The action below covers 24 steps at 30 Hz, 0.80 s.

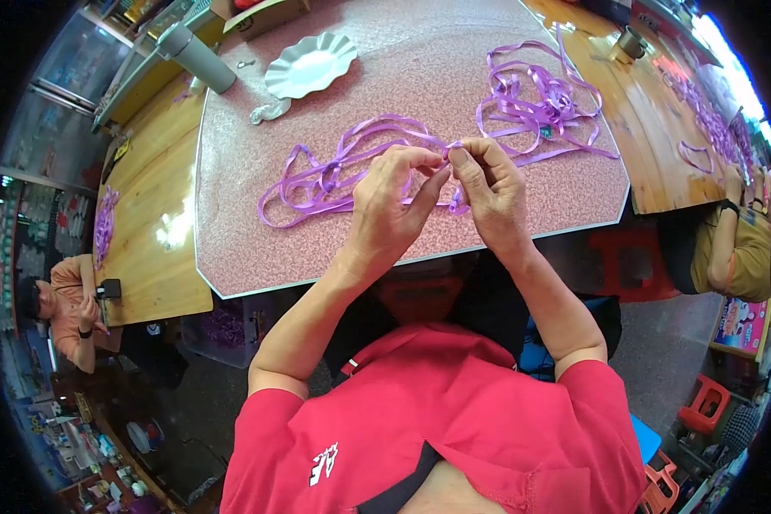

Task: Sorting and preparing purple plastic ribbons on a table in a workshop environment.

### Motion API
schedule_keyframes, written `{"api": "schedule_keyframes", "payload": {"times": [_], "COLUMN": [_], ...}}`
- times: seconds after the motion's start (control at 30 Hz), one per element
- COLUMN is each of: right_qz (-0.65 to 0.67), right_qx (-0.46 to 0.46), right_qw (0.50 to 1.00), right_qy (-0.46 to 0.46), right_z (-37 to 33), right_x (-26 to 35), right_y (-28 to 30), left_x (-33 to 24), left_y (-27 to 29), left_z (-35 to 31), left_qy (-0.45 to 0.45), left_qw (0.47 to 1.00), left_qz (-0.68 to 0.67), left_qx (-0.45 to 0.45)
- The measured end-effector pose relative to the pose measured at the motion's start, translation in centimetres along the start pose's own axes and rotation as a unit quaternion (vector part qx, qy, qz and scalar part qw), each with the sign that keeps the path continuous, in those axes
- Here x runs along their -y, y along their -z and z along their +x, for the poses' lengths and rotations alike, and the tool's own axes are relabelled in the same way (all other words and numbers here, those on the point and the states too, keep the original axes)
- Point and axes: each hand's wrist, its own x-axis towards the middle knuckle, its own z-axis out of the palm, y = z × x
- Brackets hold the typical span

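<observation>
Speckled pink table [385, 60] carries loose purple ribbon [317, 176], second tangled ribbon heap [540, 107] further right, white scalloped plate [310, 64] at far side. Left hand [390, 210] and right hand [488, 188] meet above near edge, both closed in pinch on same ribbon strand, fingertips almost touching. Step seems folding or knotting small loop. Next move probably needs steady pinch and careful pull, no slipping.

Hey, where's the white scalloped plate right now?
The white scalloped plate sits at the far left of the speckled table, beside the grey cylindrical bottle, beyond the purple ribbon.
</observation>
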Motion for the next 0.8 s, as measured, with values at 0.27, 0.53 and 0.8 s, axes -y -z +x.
{"api": "schedule_keyframes", "payload": {"times": [0.27, 0.53, 0.8], "right_qz": [0.135, 0.076, -0.229], "right_qx": [0.009, 0.036, 0.057], "right_qw": [0.982, 0.995, 0.93], "right_qy": [-0.133, -0.056, 0.281], "right_z": [-0.1, -0.1, 0.8], "right_x": [0.8, 1.2, 1.4], "right_y": [0.0, 0.1, 0.6], "left_x": [0.2, -0.1, 0.1], "left_y": [0.2, 1.4, 1.9], "left_z": [-0.1, 0.4, 1.1], "left_qy": [0.043, 0.285, 0.309], "left_qw": [0.997, 0.877, 0.869], "left_qz": [-0.06, -0.384, -0.379], "left_qx": [0.021, 0.056, 0.08]}}
